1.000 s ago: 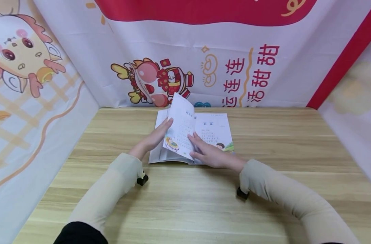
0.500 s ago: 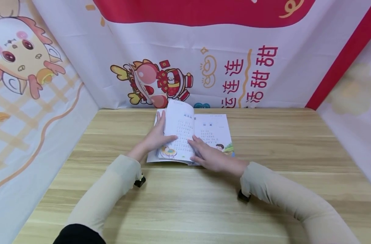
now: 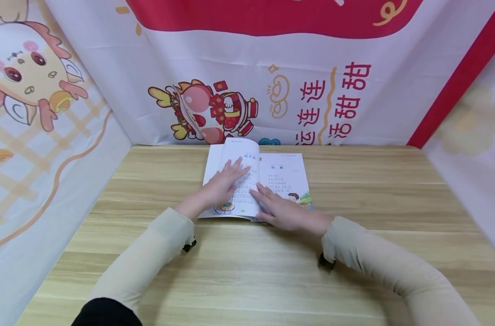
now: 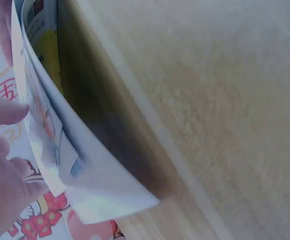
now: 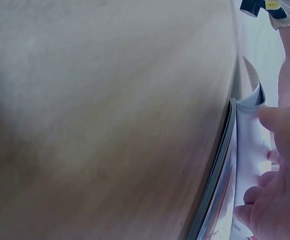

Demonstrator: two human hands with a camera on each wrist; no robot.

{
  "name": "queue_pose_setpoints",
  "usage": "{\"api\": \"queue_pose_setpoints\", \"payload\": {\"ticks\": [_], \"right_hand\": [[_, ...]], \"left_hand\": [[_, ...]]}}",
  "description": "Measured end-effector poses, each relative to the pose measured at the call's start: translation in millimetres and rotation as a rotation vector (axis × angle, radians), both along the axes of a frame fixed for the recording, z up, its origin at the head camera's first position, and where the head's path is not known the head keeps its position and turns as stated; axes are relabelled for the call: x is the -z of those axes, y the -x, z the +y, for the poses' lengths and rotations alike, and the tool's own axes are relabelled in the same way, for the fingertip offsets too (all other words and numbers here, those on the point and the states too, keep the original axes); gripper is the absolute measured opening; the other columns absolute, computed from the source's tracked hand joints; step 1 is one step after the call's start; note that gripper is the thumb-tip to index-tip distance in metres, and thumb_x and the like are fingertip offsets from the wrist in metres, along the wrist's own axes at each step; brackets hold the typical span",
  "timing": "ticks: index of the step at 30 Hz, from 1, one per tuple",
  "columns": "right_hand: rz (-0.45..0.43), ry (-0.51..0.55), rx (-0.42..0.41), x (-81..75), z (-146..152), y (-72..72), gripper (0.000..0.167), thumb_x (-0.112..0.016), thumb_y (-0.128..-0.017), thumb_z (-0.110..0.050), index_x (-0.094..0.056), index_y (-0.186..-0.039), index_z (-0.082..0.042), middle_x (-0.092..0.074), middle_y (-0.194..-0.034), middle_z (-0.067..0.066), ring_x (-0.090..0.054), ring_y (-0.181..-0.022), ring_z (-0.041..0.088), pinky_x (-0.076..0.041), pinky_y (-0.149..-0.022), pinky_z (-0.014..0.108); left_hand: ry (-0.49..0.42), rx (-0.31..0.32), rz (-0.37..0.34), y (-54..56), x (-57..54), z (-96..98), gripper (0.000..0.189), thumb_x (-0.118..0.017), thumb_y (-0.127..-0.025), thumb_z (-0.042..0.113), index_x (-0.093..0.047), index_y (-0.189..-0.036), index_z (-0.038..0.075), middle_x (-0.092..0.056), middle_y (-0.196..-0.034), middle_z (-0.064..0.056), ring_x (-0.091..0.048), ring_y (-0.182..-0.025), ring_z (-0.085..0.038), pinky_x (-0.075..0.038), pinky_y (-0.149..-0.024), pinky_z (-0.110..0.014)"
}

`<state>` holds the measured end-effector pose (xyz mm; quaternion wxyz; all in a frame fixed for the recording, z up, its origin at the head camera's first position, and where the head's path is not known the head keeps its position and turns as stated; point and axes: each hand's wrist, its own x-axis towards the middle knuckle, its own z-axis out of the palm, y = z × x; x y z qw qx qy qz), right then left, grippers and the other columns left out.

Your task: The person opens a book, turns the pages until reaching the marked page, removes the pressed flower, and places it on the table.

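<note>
An open book (image 3: 286, 170) with printed text and small coloured pictures lies at the far side of the table. Its left page (image 3: 241, 147) bows upward near the spine. Across that page rests my left hand (image 3: 221, 185), fingers spread and fairly straight. My right hand (image 3: 286, 210) lies over the lower part of the book by the spine, fingers extended toward the fold. In the left wrist view the fingers touch the face of the curved pages (image 4: 49, 130). The right wrist view has the right hand (image 5: 285, 170) against the page beside the book's thick edge (image 5: 217, 175).
The wooden table (image 3: 247, 271) meets a white and red printed cloth (image 3: 231, 59) right behind the book. More printed cloth (image 3: 48, 149) stands along the left side, and another (image 3: 475, 136) along the right. A small black device (image 3: 326, 261) hangs under the right cuff.
The raised left page has come down toward the left. My left hand has gone from the page's outer edge onto its face, moving right. The right hand has stayed nearly in place.
</note>
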<state>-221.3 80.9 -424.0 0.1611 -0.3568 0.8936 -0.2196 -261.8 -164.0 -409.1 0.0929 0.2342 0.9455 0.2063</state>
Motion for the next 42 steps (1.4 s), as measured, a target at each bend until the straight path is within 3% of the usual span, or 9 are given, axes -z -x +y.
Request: {"api": "queue_pose_setpoints", "payload": {"ticks": [3, 5, 11, 16, 29, 37, 42], "right_hand": [[-0.019, -0.007, -0.008, -1.0, 3.4, 1.3, 0.072, -0.050, -0.108, -0.043, -0.012, -0.167, -0.025, 0.001, -0.172, 0.006, -0.007, -0.156, 0.032, -0.019, -0.121, 0.056], [-0.037, -0.017, -0.009, -1.2, 6.5, 2.3, 0.072, -0.049, -0.108, -0.043, -0.011, -0.167, -0.027, 0.000, -0.172, 0.006, -0.006, -0.156, 0.032, -0.019, -0.121, 0.057], [-0.057, -0.080, -0.020, 2.8, 18.8, 5.0, 0.074, -0.051, -0.107, -0.044, -0.010, -0.167, -0.026, -0.002, -0.171, 0.009, -0.006, -0.155, 0.034, -0.017, -0.122, 0.055], [-0.055, -0.129, -0.057, 3.6, 32.2, 5.6, 0.076, -0.055, -0.105, -0.045, -0.018, -0.166, -0.018, -0.005, -0.171, 0.011, -0.005, -0.156, 0.035, -0.013, -0.123, 0.055], [-0.157, -0.138, -0.020, -10.5, 75.7, 18.4, 0.085, -0.074, -0.096, -0.037, -0.028, -0.163, -0.014, -0.011, -0.171, 0.006, -0.009, -0.156, 0.027, -0.016, -0.124, 0.050], [-0.179, -0.152, -0.024, -13.6, 90.5, 25.6, 0.089, -0.077, -0.092, -0.036, -0.028, -0.163, -0.014, -0.013, -0.171, 0.004, -0.010, -0.156, 0.027, -0.018, -0.123, 0.051], [-0.146, -0.164, -0.075, -16.3, 91.0, 29.4, 0.087, -0.078, -0.092, -0.034, -0.032, -0.161, -0.008, -0.018, -0.169, 0.010, -0.016, -0.155, 0.031, -0.021, -0.122, 0.051]], "left_hand": [[0.041, 0.057, -0.021, -2.7, 1.5, 2.9, 0.062, -0.045, -0.105, 0.000, -0.034, -0.162, 0.024, -0.002, -0.172, 0.002, 0.002, -0.156, -0.034, -0.012, -0.120, -0.063], [0.056, 0.073, -0.033, -4.3, 2.2, 3.1, 0.056, -0.042, -0.108, 0.006, -0.036, -0.161, 0.023, -0.003, -0.172, 0.003, 0.001, -0.156, -0.033, -0.012, -0.121, -0.062], [0.064, 0.046, -0.034, -7.1, 1.5, 2.9, 0.052, -0.040, -0.111, 0.038, -0.037, -0.161, 0.023, -0.005, -0.171, 0.008, 0.004, -0.156, -0.031, -0.007, -0.121, -0.062], [0.078, 0.032, -0.049, -7.7, -0.1, 3.8, 0.060, -0.046, -0.108, 0.048, -0.035, -0.162, 0.023, -0.005, -0.171, 0.008, 0.006, -0.156, -0.030, -0.004, -0.121, -0.063], [0.077, -0.006, -0.124, -11.0, 0.9, -1.4, 0.065, -0.047, -0.107, 0.051, -0.031, -0.163, 0.024, -0.004, -0.172, 0.006, 0.009, -0.156, -0.028, -0.004, -0.123, -0.059], [0.076, 0.006, -0.118, -11.0, 2.2, -4.3, 0.063, -0.046, -0.108, 0.049, -0.032, -0.163, 0.021, -0.005, -0.172, 0.003, 0.007, -0.156, -0.030, -0.005, -0.122, -0.060], [0.071, 0.007, -0.123, -11.6, 2.2, -4.0, 0.063, -0.047, -0.108, 0.048, -0.032, -0.163, 0.021, -0.005, -0.172, 0.003, 0.007, -0.156, -0.031, -0.006, -0.122, -0.061]]}}
